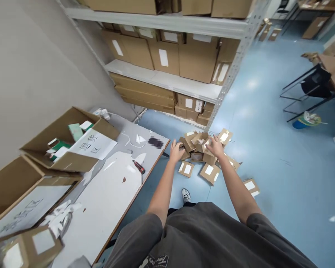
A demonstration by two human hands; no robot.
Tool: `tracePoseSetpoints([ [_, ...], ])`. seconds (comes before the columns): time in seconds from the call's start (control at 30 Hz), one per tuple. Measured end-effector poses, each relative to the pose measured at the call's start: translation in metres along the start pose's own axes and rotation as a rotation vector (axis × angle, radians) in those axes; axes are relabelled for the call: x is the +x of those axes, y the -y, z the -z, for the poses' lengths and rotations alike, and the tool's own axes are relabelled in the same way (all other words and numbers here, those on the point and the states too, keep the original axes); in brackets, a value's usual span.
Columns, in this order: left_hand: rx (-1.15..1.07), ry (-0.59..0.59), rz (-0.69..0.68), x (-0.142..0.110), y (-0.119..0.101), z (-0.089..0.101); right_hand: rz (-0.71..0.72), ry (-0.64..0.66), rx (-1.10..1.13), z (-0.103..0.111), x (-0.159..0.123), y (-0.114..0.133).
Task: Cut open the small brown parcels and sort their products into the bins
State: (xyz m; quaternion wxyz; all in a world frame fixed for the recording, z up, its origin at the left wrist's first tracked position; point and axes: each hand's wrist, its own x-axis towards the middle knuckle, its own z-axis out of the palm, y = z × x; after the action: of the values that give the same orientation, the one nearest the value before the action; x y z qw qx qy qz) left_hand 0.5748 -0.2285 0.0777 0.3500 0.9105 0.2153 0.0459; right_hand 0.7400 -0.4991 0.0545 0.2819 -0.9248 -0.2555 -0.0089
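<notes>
Both hands hang in the air in front of the person, over a heap of cartons (209,158) on the floor (270,149), and neither seems to hold anything. The left hand (176,152) has its fingers loosely bent, the thumb apart from them; the right hand (215,147) is half spread, fingers curving inward. Neither appears to touch the cartons.

The heap looks loose, so a pull on one low carton could make those leaning on it slide or topple. A small box (185,169) lies ahead of the shoe (185,195); a step forward without looking down could crush it or trip the person. On the table (114,190), a cutter (139,166) lies near the edge, where a brushing arm could knock it off; whether its blade is out cannot be told.

The cartons share no one direction: some lean, and one has its dark open mouth towards the person. The small box lies flat, label up. The flapped box (209,174) also lies label up, its long axis running left to right and slanting nearer at the right. The outer box (251,186), partly behind the right forearm, slants likewise.
</notes>
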Motion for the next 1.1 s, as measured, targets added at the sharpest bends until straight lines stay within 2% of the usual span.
tracePoseSetpoints([
  [0.07,0.004,-0.052,0.034,-0.016,0.018,0.011,0.076,-0.008,-0.006,-0.002,0.010,0.024],
  [0.17,0.017,-0.142,0.089,-0.043,0.046,0.037,0.198,0.019,-0.025,-0.009,0.028,0.075],
  [0.3,0.057,-0.290,0.231,-0.101,0.085,0.082,0.407,0.084,-0.047,-0.037,0.041,0.152],
  [0.4,0.094,-0.426,0.371,-0.168,0.115,0.120,0.589,0.154,-0.044,-0.073,0.032,0.217],
  [0.53,0.131,-0.635,0.586,-0.289,0.152,0.163,0.849,0.253,-0.013,-0.132,-0.014,0.324],
  [0.67,0.170,-0.836,0.834,-0.435,0.175,0.184,1.139,0.374,0.054,-0.180,-0.102,0.436],
  [0.73,0.171,-0.922,0.946,-0.510,0.179,0.183,1.263,0.429,0.089,-0.197,-0.160,0.484],
  [0.83,0.150,-1.037,1.091,-0.622,0.177,0.169,1.417,0.514,0.138,-0.214,-0.259,0.543],
  [0.97,0.106,-1.148,1.318,-0.757,0.164,0.132,1.613,0.679,0.188,-0.223,-0.405,0.594],
  [1.03,0.073,-1.185,1.416,-0.812,0.157,0.109,1.705,0.759,0.202,-0.223,-0.475,0.608],
  [1.1,0.032,-1.208,1.492,-0.856,0.150,0.088,1.787,0.829,0.206,-0.221,-0.536,0.616],
])
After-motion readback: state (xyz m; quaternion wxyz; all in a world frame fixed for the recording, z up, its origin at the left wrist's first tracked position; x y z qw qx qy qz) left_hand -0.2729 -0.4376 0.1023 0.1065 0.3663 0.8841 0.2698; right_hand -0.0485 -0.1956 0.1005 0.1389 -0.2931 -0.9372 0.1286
